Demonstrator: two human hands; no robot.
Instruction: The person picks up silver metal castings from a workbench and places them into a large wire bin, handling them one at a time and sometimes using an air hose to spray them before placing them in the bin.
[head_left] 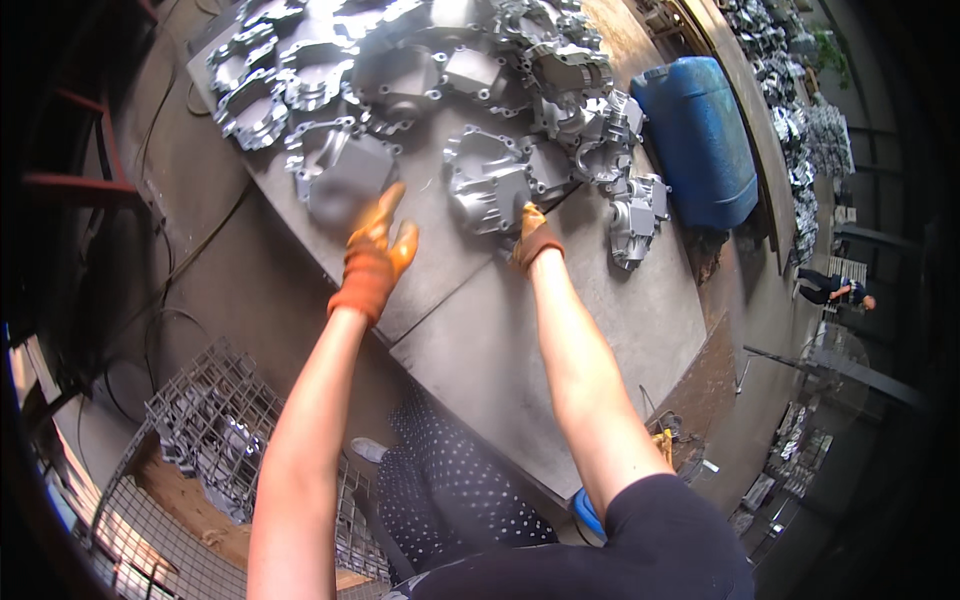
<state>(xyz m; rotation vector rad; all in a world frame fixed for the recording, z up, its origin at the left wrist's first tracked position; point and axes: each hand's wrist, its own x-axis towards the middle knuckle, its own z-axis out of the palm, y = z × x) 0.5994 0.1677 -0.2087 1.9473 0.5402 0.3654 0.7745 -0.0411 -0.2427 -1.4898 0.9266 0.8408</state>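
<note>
My left hand (378, 248), in an orange work glove, is open with thumb and fingers apart. It is beside the lower edge of a silver metal casting (350, 165) with a smooth block-like face and lugs along its rim. My right hand (535, 238), gloved the same way, is closed at the lower right edge of a ribbed metal casting (487, 190) that lies on the grey table (460, 340). Part of that grip is hidden behind the glove. Another metal casting (635, 225) lies to the right of it.
Many similar castings (400, 75) crowd the far side of the table. A blue plastic canister (695, 140) lies at the right. At lower left a wire mesh crate (215, 425) holds metal parts. Another person (835, 290) stands far off to the right.
</note>
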